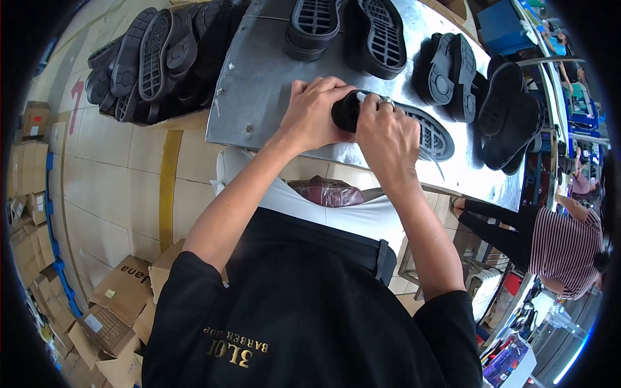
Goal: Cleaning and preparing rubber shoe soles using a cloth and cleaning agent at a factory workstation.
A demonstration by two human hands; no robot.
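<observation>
A black shoe sole (435, 137) lies across the near edge of the metal table, its open grid side up and its toe end to the right. My left hand (315, 115) is wrapped round the heel end and steadies it. On top of the sole, my right hand (388, 134), with a ring on one finger, is closed in a grip. A small white piece (361, 96) shows at its fingertips; the rest of what it holds is hidden. Beside the toe, a thin pale strand (440, 169) hangs over the table.
More black soles (381, 35) stand at the far side of the metal table (249, 97), and a pair (446, 77) and dark stacked soles (511, 123) sit to the right. A box heaped with soles (155, 58) is at left. Cartons (119, 297) stand lower left. A person in stripes (563, 249) is at right.
</observation>
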